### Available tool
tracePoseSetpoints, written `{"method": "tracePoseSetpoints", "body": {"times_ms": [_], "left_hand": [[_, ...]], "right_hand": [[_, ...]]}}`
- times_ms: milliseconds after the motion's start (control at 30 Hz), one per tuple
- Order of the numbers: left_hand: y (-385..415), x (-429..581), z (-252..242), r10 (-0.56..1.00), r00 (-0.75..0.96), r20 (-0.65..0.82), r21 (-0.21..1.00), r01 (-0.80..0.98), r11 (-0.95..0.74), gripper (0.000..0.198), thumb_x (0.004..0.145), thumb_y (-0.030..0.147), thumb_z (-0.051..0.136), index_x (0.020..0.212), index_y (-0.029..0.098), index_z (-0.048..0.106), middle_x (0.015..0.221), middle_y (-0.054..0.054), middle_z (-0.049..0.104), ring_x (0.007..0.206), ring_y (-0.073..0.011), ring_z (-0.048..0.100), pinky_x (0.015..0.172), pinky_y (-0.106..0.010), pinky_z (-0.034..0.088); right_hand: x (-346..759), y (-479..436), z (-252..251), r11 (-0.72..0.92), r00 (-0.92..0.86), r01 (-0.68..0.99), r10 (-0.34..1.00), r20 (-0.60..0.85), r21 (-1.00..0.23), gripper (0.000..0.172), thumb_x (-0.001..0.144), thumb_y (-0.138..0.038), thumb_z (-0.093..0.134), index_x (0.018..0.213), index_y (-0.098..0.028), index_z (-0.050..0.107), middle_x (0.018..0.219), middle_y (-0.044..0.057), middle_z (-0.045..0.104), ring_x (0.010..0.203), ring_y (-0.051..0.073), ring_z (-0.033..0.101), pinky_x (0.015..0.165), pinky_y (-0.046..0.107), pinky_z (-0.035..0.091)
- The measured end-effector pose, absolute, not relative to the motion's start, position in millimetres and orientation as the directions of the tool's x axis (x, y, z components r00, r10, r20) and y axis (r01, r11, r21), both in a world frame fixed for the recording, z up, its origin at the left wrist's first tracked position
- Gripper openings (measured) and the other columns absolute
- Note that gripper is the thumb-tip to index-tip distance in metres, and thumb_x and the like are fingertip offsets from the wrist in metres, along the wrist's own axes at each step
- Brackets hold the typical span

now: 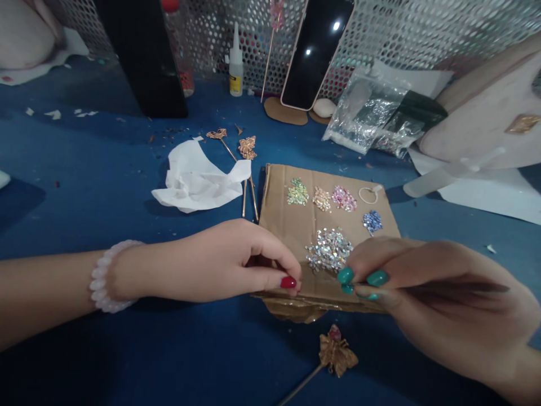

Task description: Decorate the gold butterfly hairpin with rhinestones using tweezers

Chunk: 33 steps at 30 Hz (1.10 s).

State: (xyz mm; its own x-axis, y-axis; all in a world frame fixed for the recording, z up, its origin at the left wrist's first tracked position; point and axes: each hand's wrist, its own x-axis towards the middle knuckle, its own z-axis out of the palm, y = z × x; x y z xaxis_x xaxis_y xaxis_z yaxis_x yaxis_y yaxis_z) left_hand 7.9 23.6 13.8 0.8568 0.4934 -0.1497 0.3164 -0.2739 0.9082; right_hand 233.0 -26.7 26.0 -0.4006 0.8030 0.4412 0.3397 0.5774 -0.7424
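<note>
My left hand [236,259], with a red thumbnail and a pale bead bracelet [114,276] at the wrist, is closed in a pinch over the near left part of a cardboard piece [287,225]. Whatever its fingertips hold is too small to make out. Opposite it, my right hand [439,293] with green nails also pinches, its contents unclear. Close to its fingertips lies a heap of silvery rhinestones [329,249]. Below the cardboard rests a gold butterfly hairpin [337,354] with a pink stone at its top.
On the cardboard sit small piles of green [298,192], peach [322,199], pink [344,198] and blue stones [372,222]. Crumpled paper [198,180] and gold hairpins [247,148] lie left. Behind stand a glue bottle [235,70], a phone [316,53] and plastic bags [367,113].
</note>
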Motion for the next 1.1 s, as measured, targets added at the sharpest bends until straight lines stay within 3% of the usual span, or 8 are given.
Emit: {"method": "tracePoseSetpoints", "body": {"times_ms": [267, 533, 1100], "left_hand": [[23.2, 7.7, 15.3, 0.487, 0.861, -0.146, 0.914, 0.305, -0.266, 0.015, 0.086, 0.016, 0.052, 0.088, 0.021, 0.066, 0.088, 0.005, 0.068, 0.078, -0.0079, 0.062, 0.068, -0.013, 0.046], [23.3, 7.1, 14.0, 0.502, 0.852, -0.151, 0.912, 0.316, -0.261, 0.014, 0.085, 0.017, 0.053, 0.089, 0.021, 0.066, 0.089, 0.004, 0.068, 0.080, -0.0092, 0.062, 0.070, -0.015, 0.046], [24.4, 7.9, 13.2, 0.500, 0.853, -0.150, 0.908, 0.319, -0.271, 0.013, 0.086, 0.021, 0.054, 0.090, 0.022, 0.066, 0.089, 0.004, 0.068, 0.077, -0.0089, 0.062, 0.069, -0.015, 0.046]], "right_hand": [[233.7, -28.4, 26.9, 0.540, -0.383, 0.335, 0.827, 0.411, -0.772, 0.018, 0.075, -0.008, 0.061, 0.077, -0.025, 0.055, 0.069, 0.000, 0.066, 0.060, 0.014, 0.065, 0.050, 0.022, 0.055], [233.3, -26.1, 28.8, 0.553, -0.371, 0.312, 0.819, 0.437, -0.772, 0.027, 0.066, 0.002, 0.062, 0.076, -0.023, 0.058, 0.070, 0.001, 0.068, 0.062, 0.014, 0.066, 0.051, 0.020, 0.056], [233.3, -25.2, 28.8, 0.561, -0.409, 0.321, 0.809, 0.423, -0.763, 0.026, 0.068, 0.001, 0.060, 0.077, -0.024, 0.058, 0.069, 0.001, 0.067, 0.060, 0.015, 0.066, 0.052, 0.023, 0.056]]}}
